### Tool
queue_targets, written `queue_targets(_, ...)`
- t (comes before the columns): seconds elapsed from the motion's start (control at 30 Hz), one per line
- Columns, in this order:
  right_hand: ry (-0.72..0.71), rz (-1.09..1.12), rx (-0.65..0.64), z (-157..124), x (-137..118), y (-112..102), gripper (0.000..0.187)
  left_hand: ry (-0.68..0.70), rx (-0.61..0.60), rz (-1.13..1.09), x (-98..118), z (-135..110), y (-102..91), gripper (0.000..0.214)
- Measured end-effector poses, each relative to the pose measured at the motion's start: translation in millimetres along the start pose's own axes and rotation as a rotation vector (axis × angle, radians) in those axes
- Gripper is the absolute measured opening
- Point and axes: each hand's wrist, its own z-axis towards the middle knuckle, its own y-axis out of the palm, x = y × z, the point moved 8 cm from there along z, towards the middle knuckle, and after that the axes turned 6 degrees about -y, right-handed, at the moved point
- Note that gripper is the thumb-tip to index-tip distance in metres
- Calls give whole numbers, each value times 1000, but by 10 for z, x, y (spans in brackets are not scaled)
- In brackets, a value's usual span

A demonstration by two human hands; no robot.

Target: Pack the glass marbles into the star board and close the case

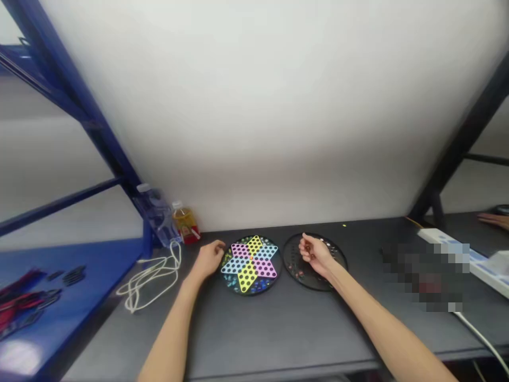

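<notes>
1. Head view, hands: the left hand (209,259) lay on the grey table (278,329) with its fingertips against the left rim of the round star board (248,265). Its fingers were curled narrowly, and I could not tell whether they gripped the rim or only touched it.
2. Head view, right side: the right hand (316,254) hovered over the black round tray (302,277), with thumb and fingers drawn into a tight pinch. Whether a marble sat between them was too small to tell.
3. Head view, board and tray: the star board lay at the middle of the table, its points coloured pink, yellow and pale blue, with small marbles in the dark ring around the star. The tray sat just right of it, close but apart, with scattered marbles inside.
4. Head view, left: a white cord (153,276) lay in loose loops near the left forearm. Beyond it, against the wall, stood a clear bottle (157,209) and a smaller bottle of amber liquid (185,223), beside a blue shelf frame (99,132).
5. Head view, right: a white power strip (457,246) lay at the far right. Another person's hand (493,220) rested on the table beyond it, well apart from the board.
</notes>
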Motion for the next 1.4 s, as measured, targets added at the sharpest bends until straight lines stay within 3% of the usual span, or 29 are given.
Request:
queue_targets(0.13,-68,-406,-38,-66,-9,66,42,11,-6,2,37,-20,-5,26)
queue_targets(0.3,-296,-1036,-248,-221,-161,336,33,14,-26,11,76,-37,3,26)
queue_targets(0.4,-352,-1222,-344,-296,-208,438,21,25,-34,17,75,-28,17,27)
queue_targets(0.5,-305,-1293,-408,-318,-166,456,17,38,-28,13,71,-21,23,28)
queue_targets(0.6,-277,-1259,-430,-301,-125,438,15,38,-27,12,73,-23,27,28)
queue_targets(0.67,-284,-1137,-363,-258,-165,378,18,38,-30,22,85,-24,29,28)
queue_targets(0.77,-245,-702,-180,-164,-274,182,22,40,-34,43,104,-19,32,28)
queue_targets(0.87,-164,-180,-76,-90,-316,24,21,40,-40,54,110,-5,44,29)
queue_targets(0.97,-63,56,-41,-41,-256,-32,21,40,-34,53,104,3,56,30)
queue_targets(1.17,113,71,-47,-18,26,-12,32,36,-27,57,87,6,67,31)
queue_targets(1.3,58,-37,-70,-70,8,35,45,38,-27,65,93,9,66,31)
queue_targets(1.4,-15,-281,-113,-164,-114,88,48,39,-27,58,100,4,68,31)
